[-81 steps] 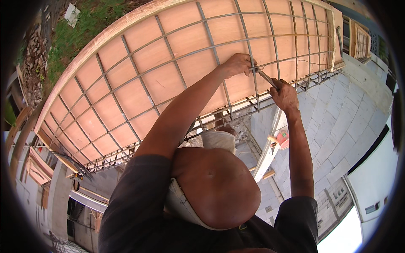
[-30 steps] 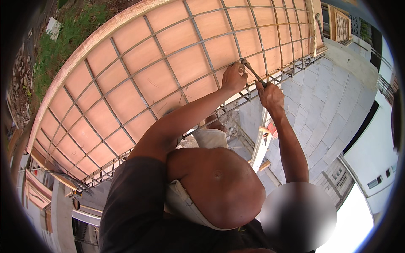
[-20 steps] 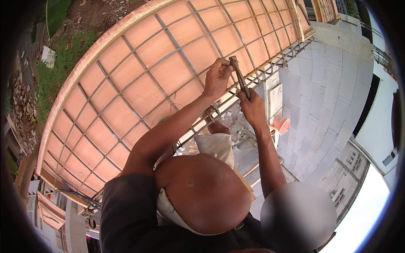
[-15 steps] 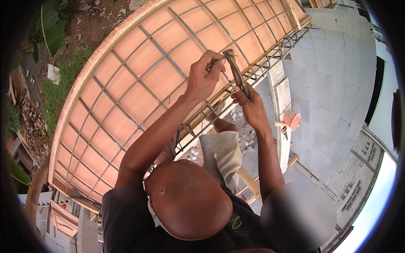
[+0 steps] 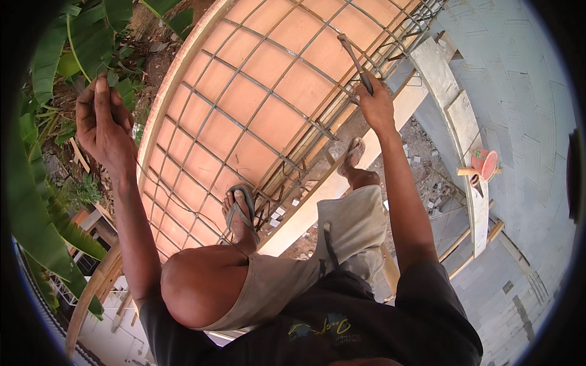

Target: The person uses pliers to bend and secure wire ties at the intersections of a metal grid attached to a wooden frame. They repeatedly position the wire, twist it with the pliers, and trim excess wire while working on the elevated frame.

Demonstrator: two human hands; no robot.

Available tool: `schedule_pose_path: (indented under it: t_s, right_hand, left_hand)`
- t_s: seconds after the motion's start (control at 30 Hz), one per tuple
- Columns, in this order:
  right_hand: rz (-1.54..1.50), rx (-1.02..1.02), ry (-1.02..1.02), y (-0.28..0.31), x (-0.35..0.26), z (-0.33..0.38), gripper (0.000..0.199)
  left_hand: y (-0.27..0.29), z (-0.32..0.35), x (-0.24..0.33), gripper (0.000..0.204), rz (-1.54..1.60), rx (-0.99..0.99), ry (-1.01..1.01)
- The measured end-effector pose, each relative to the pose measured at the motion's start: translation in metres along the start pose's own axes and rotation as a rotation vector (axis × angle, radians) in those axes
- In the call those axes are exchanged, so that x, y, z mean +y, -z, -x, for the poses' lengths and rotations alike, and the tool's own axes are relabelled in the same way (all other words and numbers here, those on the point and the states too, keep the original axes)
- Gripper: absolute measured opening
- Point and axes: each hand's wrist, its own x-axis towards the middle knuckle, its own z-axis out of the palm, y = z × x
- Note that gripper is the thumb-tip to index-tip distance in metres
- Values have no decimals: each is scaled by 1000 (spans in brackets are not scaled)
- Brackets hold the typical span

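Raised at the far left, beyond the formwork's curved edge, my left hand (image 5: 108,128) is closed with thumb and fingers pinched together. A thin dark wire (image 5: 175,194) trails from beside its wrist across the steel bars. My right hand (image 5: 376,105) grips the dark handles of a pair of pincers (image 5: 351,53). Their jaws point up and left, over the rebar grid (image 5: 296,55) near its inner edge. This crisscross of steel bars lies over a smooth orange panel (image 5: 305,91).
My sandalled foot (image 5: 240,213) rests on the grid; the other stands by a pale plank (image 5: 317,207). Bundled bars (image 5: 397,46) run along the inner edge. To the right, a red bucket (image 5: 484,163) sits by a wooden beam. Broad leaves (image 5: 46,207) crowd the left side.
My left hand has moved from the pincers' jaws far out to the left. My right hand keeps hold of the pincers. The view has shifted, and my legs and feet now show more.
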Motion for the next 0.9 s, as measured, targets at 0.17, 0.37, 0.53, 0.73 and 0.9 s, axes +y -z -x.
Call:
schedule_pose_path:
  t_s: [0.17,0.37,0.53,0.73,0.9]
  right_hand:
    - [233,212,226,26,35,-92,61]
    - [271,-17,152,16,81,-113,58]
    - [105,59,174,6,86,-109,52]
    - [35,-1,121,11,77,-108,51]
    - [-71,-124,41,32,76,-129,38]
  left_hand:
    - [13,16,63,32,-42,117,30]
    - [-13,18,137,33,-221,111,-31]
    - [-26,29,221,31,-363,115,23]
    - [-76,55,317,29,-400,166,-13]
    - [-103,45,358,29,-359,231,-76]
